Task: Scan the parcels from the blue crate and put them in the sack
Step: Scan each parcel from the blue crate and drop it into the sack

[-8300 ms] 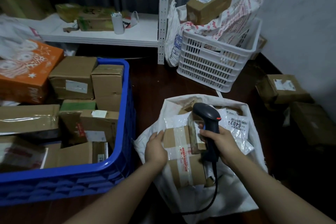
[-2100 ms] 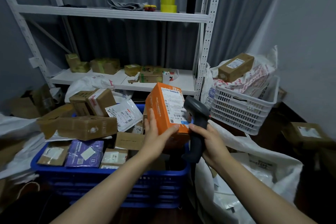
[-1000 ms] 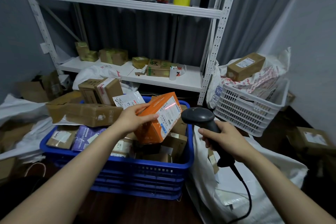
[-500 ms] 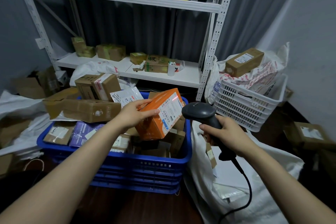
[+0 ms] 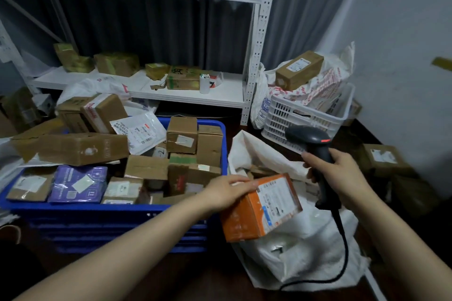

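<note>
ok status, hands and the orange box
Left hand grips orange box above the sack. Right hand holds scanner, off to the side. Sack mouth open, nothing in the way.

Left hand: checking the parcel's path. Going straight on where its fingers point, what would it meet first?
Likely the scanner handle in the right hand, past the orange box the left hand holds; depth unclear.

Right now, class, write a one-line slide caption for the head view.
Left hand holds an orange parcel over the white sack; right hand grips the scanner.
</note>
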